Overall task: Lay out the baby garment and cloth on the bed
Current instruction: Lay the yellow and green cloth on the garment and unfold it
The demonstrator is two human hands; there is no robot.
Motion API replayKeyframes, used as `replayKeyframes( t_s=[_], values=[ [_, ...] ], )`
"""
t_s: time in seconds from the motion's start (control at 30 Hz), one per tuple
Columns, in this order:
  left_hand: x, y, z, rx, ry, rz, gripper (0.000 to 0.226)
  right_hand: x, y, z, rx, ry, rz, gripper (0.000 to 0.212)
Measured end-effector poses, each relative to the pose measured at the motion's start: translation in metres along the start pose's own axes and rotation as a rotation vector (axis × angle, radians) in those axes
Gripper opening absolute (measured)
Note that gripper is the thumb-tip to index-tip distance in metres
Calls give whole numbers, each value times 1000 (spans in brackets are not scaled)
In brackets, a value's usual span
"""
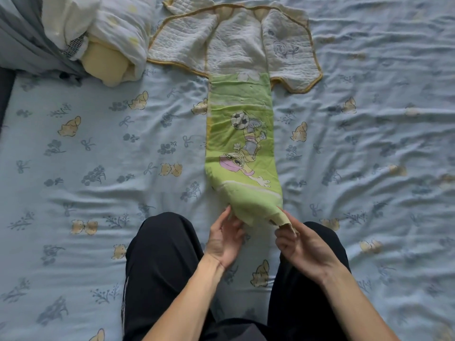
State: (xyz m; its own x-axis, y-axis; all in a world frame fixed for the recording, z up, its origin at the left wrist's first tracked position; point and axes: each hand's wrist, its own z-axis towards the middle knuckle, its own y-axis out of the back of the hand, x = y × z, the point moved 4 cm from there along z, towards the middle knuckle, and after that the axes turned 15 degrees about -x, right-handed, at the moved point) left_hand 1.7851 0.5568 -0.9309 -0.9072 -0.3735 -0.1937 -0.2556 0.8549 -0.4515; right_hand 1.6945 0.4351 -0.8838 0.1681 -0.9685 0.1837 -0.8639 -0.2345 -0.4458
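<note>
A wrinkled blue printed bed sheet point(86, 148) fills the frame. The green cloth point(242, 148) runs lengthwise from the white baby garment point(234, 43) at top centre down to both hands (equally near): the left hand point(225, 238) touches its near end, fingers relaxed; the right hand point(299, 242) pinches its corner.

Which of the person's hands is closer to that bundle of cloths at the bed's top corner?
Left. The left hand is at the green cloth's near end, on the bundle's side; the right hand pinches its far corner.
</note>
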Motion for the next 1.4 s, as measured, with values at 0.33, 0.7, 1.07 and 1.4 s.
replayKeyframes(
  t_s=[0.33, 0.7, 1.07, 1.4],
  values=[
    [-79, 32, -58, -9, -655, 1272, 50, 16, 20, -8, -101, 539, -1314, 14],
    [-56, 32, -20, -75, -738, 2383, 59, -3, 10, 22, -181, 450, -2106, 44],
    [-156, -103, 91, -25, -1056, 2414, 142, 121, -110, 113, -317, 1099, -2233, 121],
    [-192, -116, 155, 147, -1013, 2617, 146, 158, -119, 170, -301, 942, -2392, 136]
  ],
)
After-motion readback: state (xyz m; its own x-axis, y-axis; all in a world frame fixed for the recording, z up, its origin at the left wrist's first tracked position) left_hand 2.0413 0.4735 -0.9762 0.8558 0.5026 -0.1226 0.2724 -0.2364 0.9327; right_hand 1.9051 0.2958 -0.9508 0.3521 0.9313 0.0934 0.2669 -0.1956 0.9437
